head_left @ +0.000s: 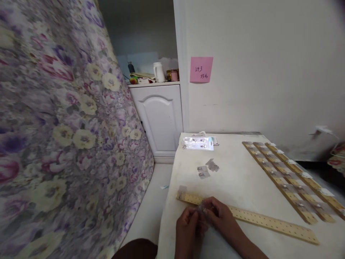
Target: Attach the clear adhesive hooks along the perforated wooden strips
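Note:
My left hand [188, 227] and my right hand [221, 217] meet near the table's front edge, fingers pinched together on a small clear plastic packet [202, 208]. The packet sits over the left part of a long tan perforated strip [258, 218] that lies across the white table [237, 180]. What is inside the packet is too small to make out.
Three more perforated strips [291, 176] with small pieces fitted lie at the table's right. Two small clear packets [207, 168] and a larger plastic pack [198, 143] lie further back. A pink note [201, 69] hangs on the wall. A flowered cloth [59, 136] fills the left; a white cabinet [159, 118] stands behind.

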Demonstrator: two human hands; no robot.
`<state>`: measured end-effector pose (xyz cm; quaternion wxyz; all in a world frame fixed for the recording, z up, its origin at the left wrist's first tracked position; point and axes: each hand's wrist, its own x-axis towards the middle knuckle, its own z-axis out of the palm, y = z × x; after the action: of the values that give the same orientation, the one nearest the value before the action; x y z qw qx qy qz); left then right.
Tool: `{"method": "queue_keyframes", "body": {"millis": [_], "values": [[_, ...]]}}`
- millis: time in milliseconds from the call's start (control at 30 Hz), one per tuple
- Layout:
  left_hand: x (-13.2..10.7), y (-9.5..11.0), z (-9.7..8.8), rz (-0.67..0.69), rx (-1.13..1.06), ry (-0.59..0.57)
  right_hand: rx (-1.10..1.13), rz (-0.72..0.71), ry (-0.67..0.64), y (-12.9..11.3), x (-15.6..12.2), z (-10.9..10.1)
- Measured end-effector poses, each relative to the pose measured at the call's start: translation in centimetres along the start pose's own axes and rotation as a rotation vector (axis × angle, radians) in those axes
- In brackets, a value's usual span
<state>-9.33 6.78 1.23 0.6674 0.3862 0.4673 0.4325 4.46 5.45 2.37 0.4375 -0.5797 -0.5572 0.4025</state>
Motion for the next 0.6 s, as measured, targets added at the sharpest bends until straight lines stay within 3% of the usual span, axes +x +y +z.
{"method": "queue_keyframes", "body": {"millis": [267, 433, 600], "values": [[0.5, -1.7, -0.4, -0.001, -0.043, -0.008, -0.104, 0.026, 0.058, 0.4, -0.1, 0.0], [0.4, -1.8, -0.2, -0.02, -0.062, -0.012, 0.009, 0.026, 0.031, 0.5, 0.2, -0.4], [0.3, -1.7, -0.1, -0.007, -0.02, -0.048, -0.073, -0.02, 0.02, 0.2, 1.5, -0.8]]}}
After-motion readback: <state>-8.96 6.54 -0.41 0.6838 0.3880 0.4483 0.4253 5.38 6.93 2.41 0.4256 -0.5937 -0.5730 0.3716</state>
